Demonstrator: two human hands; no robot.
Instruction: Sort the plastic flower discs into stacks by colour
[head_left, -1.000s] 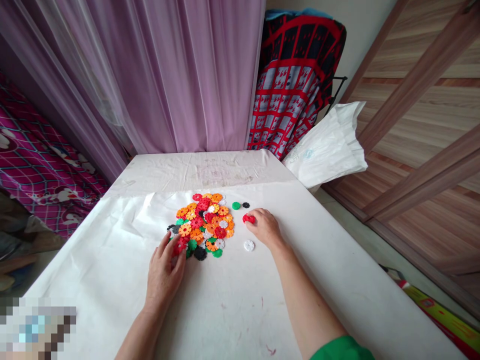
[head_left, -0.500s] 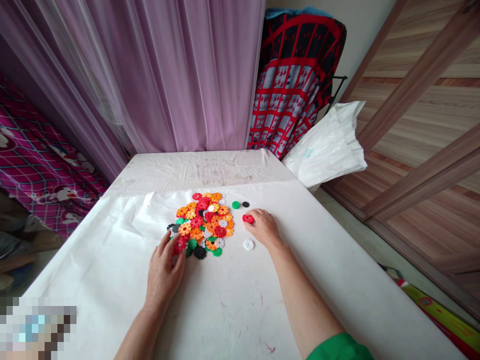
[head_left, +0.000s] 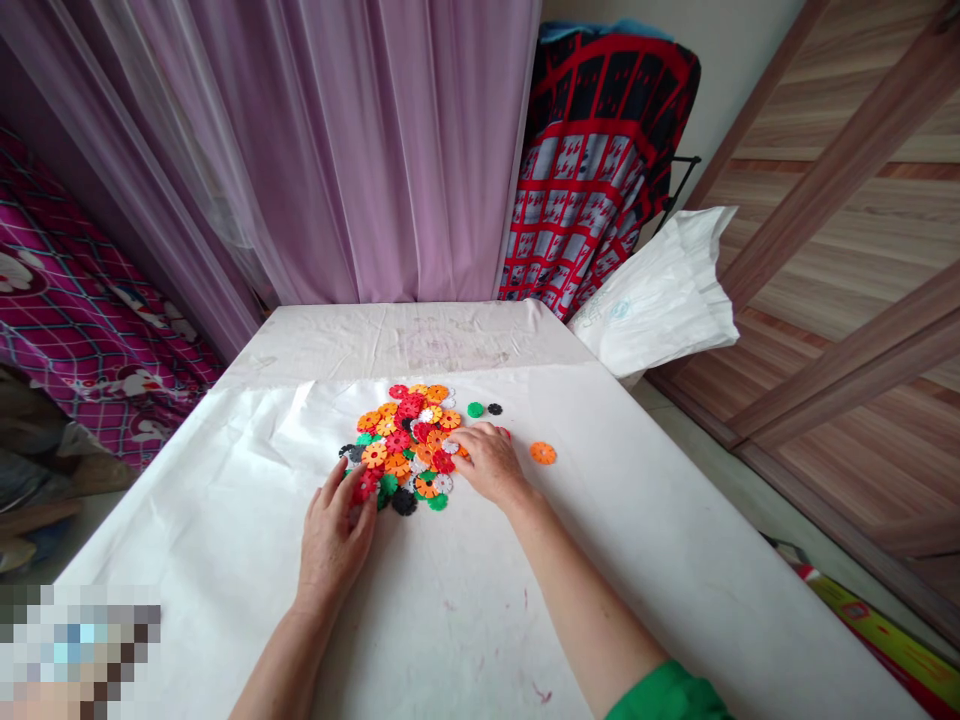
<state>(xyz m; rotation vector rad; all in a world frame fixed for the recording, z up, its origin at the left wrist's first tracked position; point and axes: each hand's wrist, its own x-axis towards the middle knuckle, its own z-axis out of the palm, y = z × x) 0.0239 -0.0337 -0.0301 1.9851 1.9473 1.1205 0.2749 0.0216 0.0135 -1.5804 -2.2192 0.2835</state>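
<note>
A pile of plastic snowflake discs in orange, red, yellow, green, white and black lies on the white-covered table. My left hand rests at the pile's lower left, fingers spread, fingertips touching or just over a red disc. At the right edge of the pile is my right hand, thumb and fingers apart around a white disc; I see nothing held. A red disc shows partly behind its knuckles. Apart from the pile lie a green disc, a black disc and an orange disc.
A white plastic bag stands against the table's right far edge. Behind the table hang purple curtains. A chair draped in red-and-black patterned cloth is at the back, with a wooden wardrobe to the right.
My right hand has let go of the red disc and moved left onto the pile's edge. An orange disc now lies further right. The loose white disc is hidden from view. My left hand stays put.
</note>
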